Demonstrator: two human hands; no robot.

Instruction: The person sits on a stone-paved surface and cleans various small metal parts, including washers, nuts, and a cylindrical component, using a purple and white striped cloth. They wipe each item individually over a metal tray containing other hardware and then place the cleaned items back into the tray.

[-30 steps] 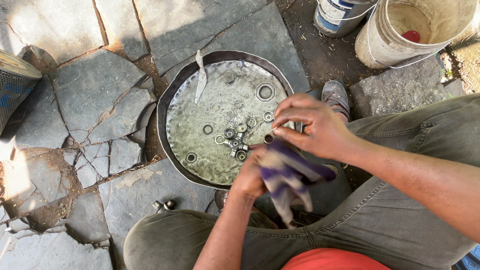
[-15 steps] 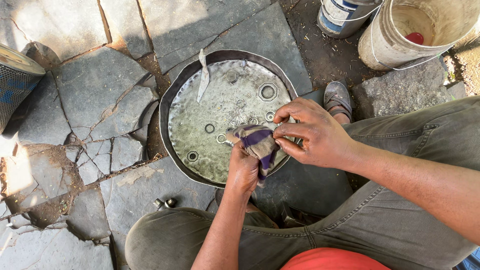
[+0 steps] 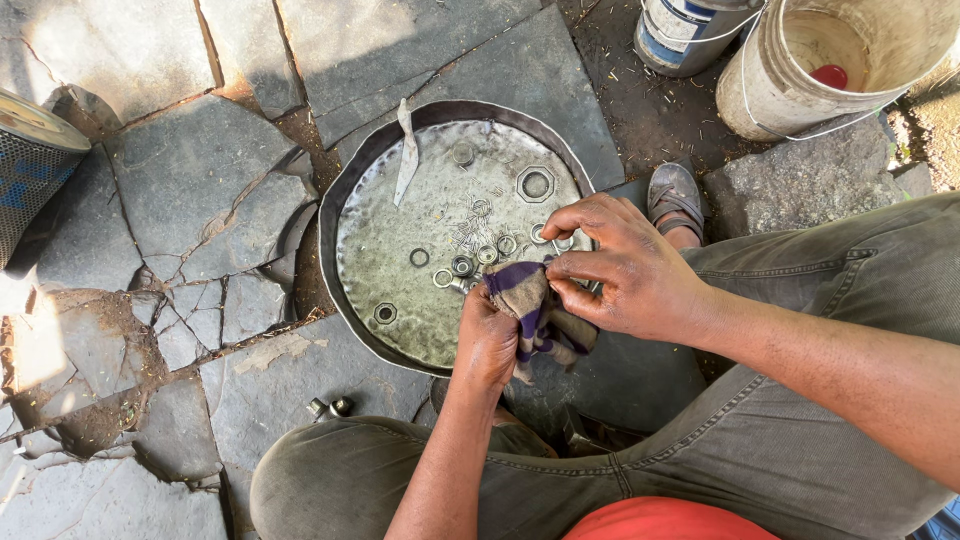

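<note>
My left hand (image 3: 487, 338) grips a striped purple and tan rag (image 3: 532, 312) over the near edge of a round metal basin (image 3: 345, 205). My right hand (image 3: 622, 270) pinches the rag from the right, fingertips at its top; whether a small part lies inside the cloth is hidden. The basin holds shallow cloudy liquid with several nuts and washers (image 3: 476, 250), a large hex nut (image 3: 536, 184) and a flat metal blade (image 3: 407, 152) leaning on the far rim.
Cracked stone slabs (image 3: 190, 170) surround the basin. Two small metal parts (image 3: 330, 407) lie by my left knee. A dirty plastic bucket (image 3: 840, 60) and a can (image 3: 685, 30) stand at the top right, a mesh cylinder (image 3: 35, 165) at the left. A sandalled foot (image 3: 675, 200) rests beside the basin.
The rag, hanging loose below my hands a second ago, is now bunched in my left hand. Both hands shifted slightly toward the basin's near edge.
</note>
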